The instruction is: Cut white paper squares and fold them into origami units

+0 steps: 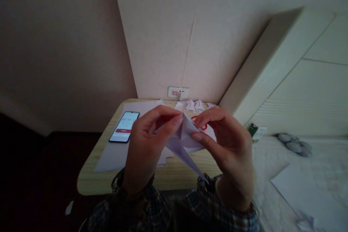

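Between my two hands, above the small wooden table point(94, 177), is a folded sheet of white paper point(187, 127). My left hand point(150, 136) pinches its upper left side between thumb and forefinger. On the other side, my right hand point(224, 139) is closed on the paper's right edge, the thumb lying lower than the forefinger. A long pointed flap point(189, 161) hangs down from the paper toward my right sleeve. Part of the fold is hidden by my fingers.
A phone point(124, 127) with a timer lies on white sheets point(108, 157) at the left. Several folded paper pieces point(194, 105) stand along the back edge, below a wall socket point(178, 92). Right of the table is a bed point(268, 166) with a paper sheet point(307, 192) and grey slippers point(295, 144).
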A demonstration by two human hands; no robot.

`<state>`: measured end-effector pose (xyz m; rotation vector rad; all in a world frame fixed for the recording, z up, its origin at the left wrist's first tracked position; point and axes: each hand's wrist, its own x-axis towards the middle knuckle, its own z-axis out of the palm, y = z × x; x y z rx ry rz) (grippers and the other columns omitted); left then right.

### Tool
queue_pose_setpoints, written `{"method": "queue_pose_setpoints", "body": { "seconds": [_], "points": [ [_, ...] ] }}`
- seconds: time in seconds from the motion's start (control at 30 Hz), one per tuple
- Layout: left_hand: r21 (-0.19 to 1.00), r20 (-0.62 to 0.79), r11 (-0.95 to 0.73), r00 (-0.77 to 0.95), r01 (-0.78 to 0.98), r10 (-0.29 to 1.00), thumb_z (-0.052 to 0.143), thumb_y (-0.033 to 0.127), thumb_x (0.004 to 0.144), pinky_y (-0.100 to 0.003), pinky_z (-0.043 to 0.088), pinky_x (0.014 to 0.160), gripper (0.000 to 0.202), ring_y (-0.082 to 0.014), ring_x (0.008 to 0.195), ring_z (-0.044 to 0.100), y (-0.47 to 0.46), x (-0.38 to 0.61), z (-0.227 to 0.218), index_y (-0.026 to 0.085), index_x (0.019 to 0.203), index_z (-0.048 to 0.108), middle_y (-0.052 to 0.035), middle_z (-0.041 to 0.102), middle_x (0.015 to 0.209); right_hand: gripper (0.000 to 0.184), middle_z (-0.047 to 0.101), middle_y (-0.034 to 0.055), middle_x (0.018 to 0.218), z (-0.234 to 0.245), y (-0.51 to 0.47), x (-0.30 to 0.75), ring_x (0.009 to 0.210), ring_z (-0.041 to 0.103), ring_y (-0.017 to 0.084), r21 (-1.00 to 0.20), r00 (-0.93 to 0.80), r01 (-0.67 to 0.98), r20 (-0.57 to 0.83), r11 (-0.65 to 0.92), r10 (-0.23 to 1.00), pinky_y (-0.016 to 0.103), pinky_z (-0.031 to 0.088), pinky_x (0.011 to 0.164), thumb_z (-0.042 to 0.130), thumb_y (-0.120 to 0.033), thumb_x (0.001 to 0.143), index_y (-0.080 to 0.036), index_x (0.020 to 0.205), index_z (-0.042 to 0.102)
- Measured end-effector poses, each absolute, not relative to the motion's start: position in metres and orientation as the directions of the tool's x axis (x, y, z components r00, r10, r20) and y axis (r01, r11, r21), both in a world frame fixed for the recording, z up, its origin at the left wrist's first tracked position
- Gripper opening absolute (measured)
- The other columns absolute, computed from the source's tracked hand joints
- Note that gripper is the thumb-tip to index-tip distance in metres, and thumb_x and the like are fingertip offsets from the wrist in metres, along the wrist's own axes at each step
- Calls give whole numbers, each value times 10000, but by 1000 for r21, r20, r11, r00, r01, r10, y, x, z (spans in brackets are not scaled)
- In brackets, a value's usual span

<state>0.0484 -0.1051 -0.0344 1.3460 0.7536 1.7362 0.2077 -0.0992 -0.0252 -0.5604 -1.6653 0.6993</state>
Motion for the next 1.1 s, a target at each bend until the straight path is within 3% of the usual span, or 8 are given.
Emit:
{"method": "queue_pose_setpoints", "body": {
  "seconds": [0.3, 0.77, 0.97, 1.1],
  "points": [
    [804, 560, -578, -146, -140, 815, 727, 215, 906, -170, 539, 699, 106, -101, 769, 708, -107, 50, -37, 309, 872, 763, 78, 778, 828, 102, 642, -54, 808, -22, -105, 202, 784, 589, 116, -742, -149, 36, 658, 669, 738, 263, 452, 726, 711, -159, 911, -236, 868, 659],
    [779, 602, -620, -160, -99, 782, 731, 275, 906, -236, 588, 722, 52, -139, 789, 750, -108, 54, -34, 294, 885, 774, 43, 803, 849, 164, 631, -44, 815, -22, -107, 199, 781, 602, 122, -739, -122, 15, 667, 673, 735, 280, 462, 694, 672, -92, 903, -226, 822, 623],
    [775, 603, -620, -150, -121, 783, 727, 180, 904, -227, 593, 754, 145, -121, 806, 755, -108, 54, -33, 317, 897, 774, 56, 807, 863, 199, 623, -48, 804, -21, -108, 198, 768, 590, 122, -734, -117, -3, 674, 679, 729, 289, 454, 684, 657, -60, 892, -224, 800, 589],
    [775, 604, -622, -162, -107, 780, 758, 224, 882, -254, 599, 724, 106, -138, 776, 752, -109, 54, -32, 328, 877, 775, 51, 806, 838, 212, 622, -47, 795, -21, -108, 196, 771, 584, 128, -730, -104, -4, 680, 683, 726, 298, 448, 679, 660, -50, 882, -226, 796, 579]
  ]
}}
